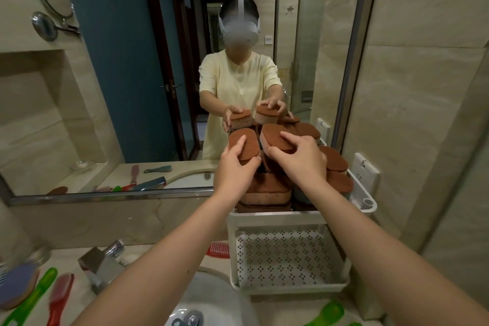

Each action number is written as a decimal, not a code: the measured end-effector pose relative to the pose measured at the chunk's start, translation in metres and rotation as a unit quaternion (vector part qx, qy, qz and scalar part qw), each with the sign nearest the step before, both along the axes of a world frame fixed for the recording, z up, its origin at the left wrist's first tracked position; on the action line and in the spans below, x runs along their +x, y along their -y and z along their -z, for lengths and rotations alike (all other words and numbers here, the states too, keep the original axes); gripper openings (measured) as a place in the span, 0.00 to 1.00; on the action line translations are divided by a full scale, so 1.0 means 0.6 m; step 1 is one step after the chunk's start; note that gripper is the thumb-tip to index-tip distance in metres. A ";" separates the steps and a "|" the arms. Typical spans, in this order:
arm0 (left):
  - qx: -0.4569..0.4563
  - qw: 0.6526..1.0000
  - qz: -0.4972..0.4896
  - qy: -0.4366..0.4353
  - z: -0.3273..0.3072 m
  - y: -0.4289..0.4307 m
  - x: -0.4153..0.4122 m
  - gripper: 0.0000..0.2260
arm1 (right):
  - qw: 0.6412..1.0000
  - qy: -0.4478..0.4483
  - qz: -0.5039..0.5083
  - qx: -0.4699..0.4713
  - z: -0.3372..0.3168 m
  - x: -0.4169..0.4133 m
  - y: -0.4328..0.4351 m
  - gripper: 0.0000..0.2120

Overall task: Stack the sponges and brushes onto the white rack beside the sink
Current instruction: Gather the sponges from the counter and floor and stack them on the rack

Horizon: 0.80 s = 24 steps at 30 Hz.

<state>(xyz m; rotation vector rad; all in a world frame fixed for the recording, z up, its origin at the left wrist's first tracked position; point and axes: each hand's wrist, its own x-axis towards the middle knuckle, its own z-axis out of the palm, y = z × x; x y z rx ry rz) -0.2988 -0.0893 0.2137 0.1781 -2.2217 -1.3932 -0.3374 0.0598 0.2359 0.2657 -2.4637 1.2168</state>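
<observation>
Two oval brown-topped sponges are held over the top tier of the white plastic rack (280, 216), one per hand. The left sponge (244, 144) is gripped by the left hand (235, 167), thumb laid on the brown face, fingers curled under the near edge. The right sponge (274, 136) is gripped by the right hand (299, 159), index finger stretched across the top, thumb pressed at the near side; it is tilted. Both are kept just above a heaped pile of matching brown sponges (267, 189) on that tier; contact cannot be told. The rack is stood on the counter just right of the white sink basin (217, 299), below the wall mirror (127, 74). Its perforated lower shelf (285, 257) is seen beneath. A red comb (218, 249) is laid by the rack's left side. At far left a green-handled brush (34, 296) and a red brush (59, 296) are laid side by side near the chrome tap (103, 264). Another green handle (328, 312) is seen bottom right.
</observation>
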 end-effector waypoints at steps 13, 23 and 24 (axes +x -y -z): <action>-0.042 0.997 -0.017 0.055 0.013 0.010 -0.025 0.30 | 0.986 -0.005 0.050 0.162 0.035 -0.022 0.012 0.31; -0.070 0.997 -0.030 0.031 0.019 0.009 -0.021 0.28 | 0.986 -0.009 0.042 0.159 0.034 -0.016 0.012 0.29; -0.076 0.996 -0.028 0.034 0.019 0.009 -0.021 0.28 | 0.985 -0.011 0.047 0.168 0.034 -0.015 0.012 0.29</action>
